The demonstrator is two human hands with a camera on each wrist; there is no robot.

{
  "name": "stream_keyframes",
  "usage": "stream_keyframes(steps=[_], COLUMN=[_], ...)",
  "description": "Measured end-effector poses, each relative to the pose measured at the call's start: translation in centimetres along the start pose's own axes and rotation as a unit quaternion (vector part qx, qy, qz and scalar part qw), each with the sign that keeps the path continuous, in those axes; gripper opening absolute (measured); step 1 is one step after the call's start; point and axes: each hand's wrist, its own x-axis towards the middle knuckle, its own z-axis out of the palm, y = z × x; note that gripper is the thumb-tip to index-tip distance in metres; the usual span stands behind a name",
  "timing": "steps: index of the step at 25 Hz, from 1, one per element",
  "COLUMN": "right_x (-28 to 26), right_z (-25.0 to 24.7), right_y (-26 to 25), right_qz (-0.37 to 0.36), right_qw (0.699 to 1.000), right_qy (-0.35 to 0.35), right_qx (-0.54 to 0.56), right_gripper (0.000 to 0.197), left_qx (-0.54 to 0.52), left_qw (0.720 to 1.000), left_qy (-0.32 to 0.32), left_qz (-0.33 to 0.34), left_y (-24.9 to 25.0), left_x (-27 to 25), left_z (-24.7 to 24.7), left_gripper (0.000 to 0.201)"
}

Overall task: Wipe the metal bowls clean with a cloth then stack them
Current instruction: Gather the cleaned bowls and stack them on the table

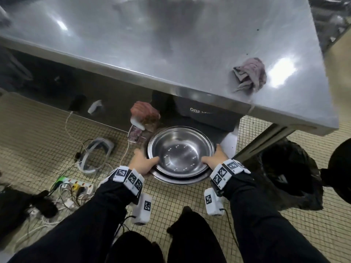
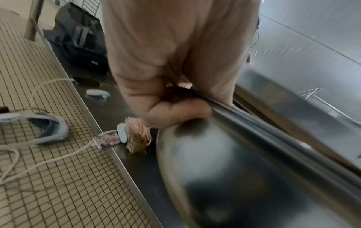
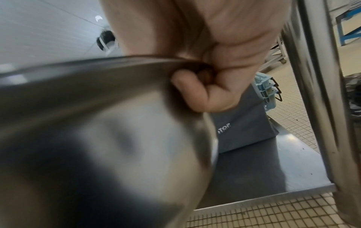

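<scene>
A stack of nested metal bowls (image 1: 181, 154) is held low in front of the steel table, over its lower shelf. My left hand (image 1: 144, 162) grips the stack's left rim, thumb inside the top bowl. My right hand (image 1: 214, 158) grips the right rim the same way. In the left wrist view my left hand (image 2: 175, 111) curls under the rim, against the bowl's blurred outer wall (image 2: 224, 169). The right wrist view shows my right hand (image 3: 197, 91) curled under the rim of the bowl (image 3: 97, 123). A crumpled pinkish cloth (image 1: 248, 74) lies on the tabletop near its front right corner.
The steel table (image 1: 171, 44) juts over the bowls. Its lower shelf (image 3: 273, 169) holds a dark bag (image 1: 207, 112) and a reddish packet (image 1: 145, 115). Cables and a power strip (image 1: 76, 185) lie on the tiled floor at left. A black bin bag (image 1: 288, 173) stands at right.
</scene>
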Motion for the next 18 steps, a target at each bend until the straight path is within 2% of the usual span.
stream_keyframes(steps=[3, 7, 8, 9, 11, 14, 18], right_x=[8.4, 21.5, 24.7, 27.2, 31.4, 36.0, 39.1], right_z=[1.6, 4.8, 5.4, 6.0, 6.8, 7.7, 8.4], right_y=[3.0, 8.5, 9.7, 10.8, 12.8, 14.9, 17.7], right_qz=[-0.017, -0.101, -0.110, -0.108, -0.104, -0.113, -0.114], right_qw=[1.000, 0.993, 0.992, 0.992, 0.991, 0.987, 0.982], right_qy=[0.026, 0.041, 0.039, 0.048, 0.081, 0.110, 0.123], right_qx=[0.003, 0.040, 0.048, 0.044, 0.030, 0.021, 0.087], right_gripper=[0.084, 0.115, 0.114, 0.113, 0.109, 0.088, 0.088], left_qx=[-0.030, -0.042, -0.041, -0.029, 0.004, 0.052, 0.086], left_qw=[0.999, 0.998, 0.997, 0.996, 0.995, 0.994, 0.989], left_qy=[-0.006, -0.019, -0.015, -0.009, 0.001, 0.010, 0.011], left_qz=[0.014, 0.041, 0.057, 0.080, 0.103, 0.101, 0.121], left_y=[-1.7, -4.9, -5.7, -6.3, -7.2, -7.6, -8.0], left_x=[7.8, 19.4, 22.6, 25.5, 29.8, 33.4, 36.9], left_z=[5.4, 13.6, 15.3, 16.8, 19.9, 22.6, 25.1], left_gripper=[0.055, 0.027, 0.030, 0.042, 0.078, 0.084, 0.093])
